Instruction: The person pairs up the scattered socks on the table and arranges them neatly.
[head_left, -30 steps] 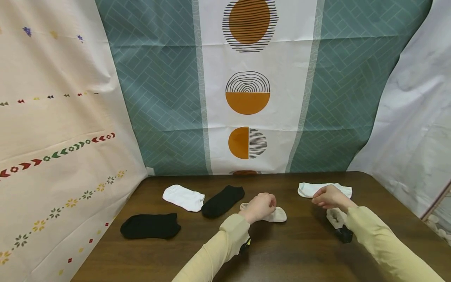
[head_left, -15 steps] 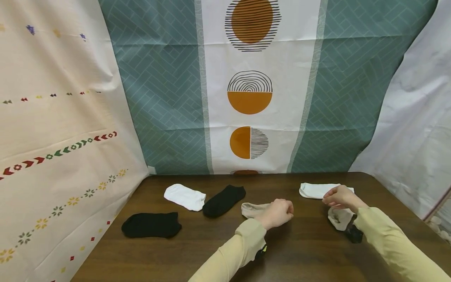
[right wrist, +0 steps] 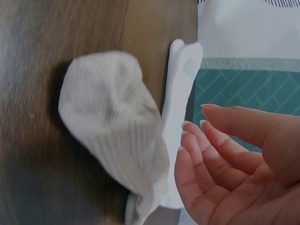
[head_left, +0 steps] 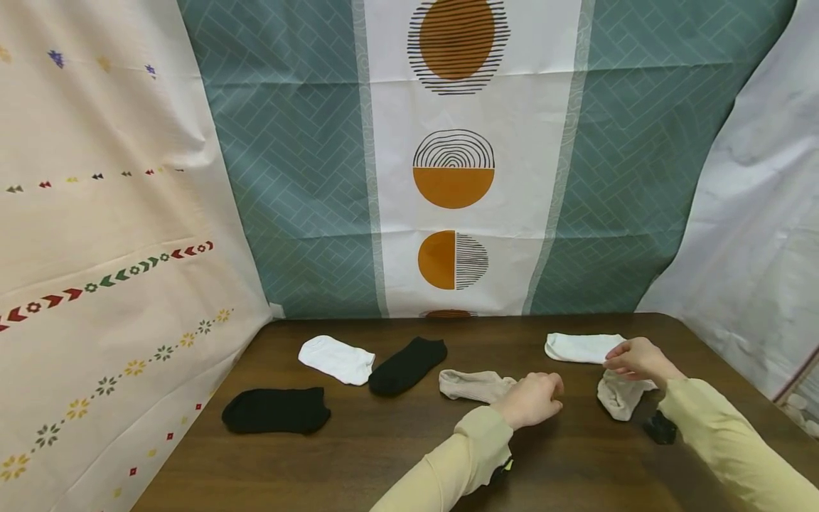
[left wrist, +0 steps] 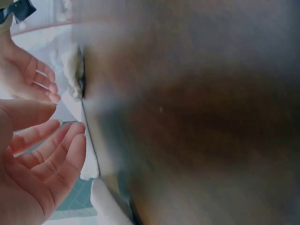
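My left hand (head_left: 531, 400) hovers over the table beside the toe of a beige sock (head_left: 470, 385), overlapping its right end in the head view. Its fingers are loosely bent with nothing between them, as the left wrist view shows of the hand (left wrist: 44, 173). My right hand (head_left: 642, 360) hangs above a second, crumpled beige sock (head_left: 617, 398). In the right wrist view this sock (right wrist: 110, 108) lies apart from the relaxed, unoccupied fingers (right wrist: 194, 164). Behind it lies a white sock (head_left: 579, 348), partly covered by the right hand in the head view.
Another white sock (head_left: 335, 360) and a black sock (head_left: 407, 366) lie towards the back left of the brown wooden table (head_left: 358, 462). A further black sock (head_left: 276, 410) lies nearer the left edge. Patterned cloths (head_left: 307, 178) hang behind and at the sides.
My left hand has moved right and slightly nearer, off the left beige sock, uncovering more of it. My right hand has shifted a little right, showing more of the crumpled beige sock.
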A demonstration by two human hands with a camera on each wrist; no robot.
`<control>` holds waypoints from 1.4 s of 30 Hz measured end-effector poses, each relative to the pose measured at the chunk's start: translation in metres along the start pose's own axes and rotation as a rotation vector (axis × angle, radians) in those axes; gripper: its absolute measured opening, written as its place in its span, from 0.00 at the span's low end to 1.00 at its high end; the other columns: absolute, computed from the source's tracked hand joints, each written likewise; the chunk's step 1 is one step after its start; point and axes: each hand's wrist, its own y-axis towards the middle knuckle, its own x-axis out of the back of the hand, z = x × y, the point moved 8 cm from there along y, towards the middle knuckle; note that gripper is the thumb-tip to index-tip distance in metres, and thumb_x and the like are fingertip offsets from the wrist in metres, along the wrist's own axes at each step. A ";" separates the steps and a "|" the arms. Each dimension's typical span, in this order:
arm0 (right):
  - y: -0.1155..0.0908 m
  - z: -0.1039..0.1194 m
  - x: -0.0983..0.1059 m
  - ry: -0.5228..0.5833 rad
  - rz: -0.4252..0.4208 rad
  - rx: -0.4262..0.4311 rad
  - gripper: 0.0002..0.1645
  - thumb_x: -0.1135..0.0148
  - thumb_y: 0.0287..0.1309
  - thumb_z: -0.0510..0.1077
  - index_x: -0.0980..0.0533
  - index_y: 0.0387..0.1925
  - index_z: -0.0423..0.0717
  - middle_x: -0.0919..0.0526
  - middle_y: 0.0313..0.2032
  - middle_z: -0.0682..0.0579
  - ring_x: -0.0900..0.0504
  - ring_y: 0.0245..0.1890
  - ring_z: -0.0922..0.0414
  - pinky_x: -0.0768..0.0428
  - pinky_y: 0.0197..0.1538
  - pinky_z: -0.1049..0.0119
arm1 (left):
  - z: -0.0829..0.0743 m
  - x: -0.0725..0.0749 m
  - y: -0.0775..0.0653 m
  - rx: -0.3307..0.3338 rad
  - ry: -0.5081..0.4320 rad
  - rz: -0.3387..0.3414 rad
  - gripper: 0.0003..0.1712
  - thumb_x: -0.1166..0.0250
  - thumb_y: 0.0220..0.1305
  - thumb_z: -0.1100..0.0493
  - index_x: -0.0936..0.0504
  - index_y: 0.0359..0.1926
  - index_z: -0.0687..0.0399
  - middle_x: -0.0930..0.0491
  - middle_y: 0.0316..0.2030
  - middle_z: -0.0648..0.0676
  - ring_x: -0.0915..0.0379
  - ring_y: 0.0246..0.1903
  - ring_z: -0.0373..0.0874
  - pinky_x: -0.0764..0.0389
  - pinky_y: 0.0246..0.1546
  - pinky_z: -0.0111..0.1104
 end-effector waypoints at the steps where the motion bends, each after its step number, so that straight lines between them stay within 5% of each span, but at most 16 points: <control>1: 0.000 -0.001 0.002 -0.006 -0.003 0.002 0.13 0.39 0.51 0.35 0.26 0.34 0.25 0.22 0.26 0.49 0.22 0.28 0.52 0.24 0.30 0.60 | -0.002 -0.001 0.001 -0.003 0.000 0.002 0.07 0.36 0.55 0.55 0.24 0.35 0.47 0.26 0.28 0.42 0.32 0.28 0.31 0.33 0.27 0.22; 13: 0.000 -0.024 0.020 -0.095 -0.088 0.040 0.16 0.37 0.49 0.37 0.27 0.35 0.25 0.22 0.30 0.46 0.25 0.28 0.53 0.25 0.30 0.60 | -0.017 -0.015 0.009 0.009 0.007 -0.012 0.05 0.35 0.53 0.55 0.23 0.31 0.46 0.29 0.25 0.40 0.34 0.24 0.30 0.34 0.24 0.21; 18: 0.000 -0.029 0.027 -0.168 -0.126 0.059 0.18 0.36 0.47 0.39 0.26 0.34 0.26 0.22 0.29 0.45 0.27 0.28 0.52 0.29 0.28 0.62 | -0.017 -0.017 0.012 0.136 -0.012 -0.058 0.05 0.35 0.53 0.53 0.23 0.25 0.45 0.30 0.21 0.40 0.33 0.21 0.31 0.34 0.19 0.24; 28: 0.001 -0.026 0.032 -0.316 -0.168 0.114 0.17 0.36 0.46 0.39 0.26 0.33 0.27 0.23 0.30 0.40 0.26 0.32 0.43 0.32 0.31 0.58 | -0.017 -0.022 0.012 0.396 -0.148 -0.119 0.23 0.37 0.53 0.47 0.31 0.08 0.49 0.31 0.13 0.46 0.36 0.14 0.37 0.34 0.13 0.31; 33: 0.002 -0.029 0.030 -0.317 -0.154 0.102 0.17 0.37 0.46 0.39 0.27 0.32 0.26 0.24 0.28 0.41 0.27 0.31 0.43 0.31 0.30 0.57 | -0.018 -0.023 0.014 0.453 -0.216 -0.164 0.24 0.35 0.49 0.45 0.29 0.07 0.52 0.25 0.16 0.49 0.30 0.17 0.38 0.31 0.15 0.32; 42: 0.004 -0.036 0.028 -0.315 -0.142 0.061 0.17 0.37 0.45 0.40 0.29 0.31 0.27 0.25 0.28 0.40 0.27 0.31 0.43 0.30 0.31 0.55 | -0.025 -0.021 0.014 0.469 -0.245 -0.185 0.24 0.34 0.46 0.47 0.32 0.05 0.51 0.32 0.11 0.47 0.36 0.14 0.38 0.33 0.14 0.31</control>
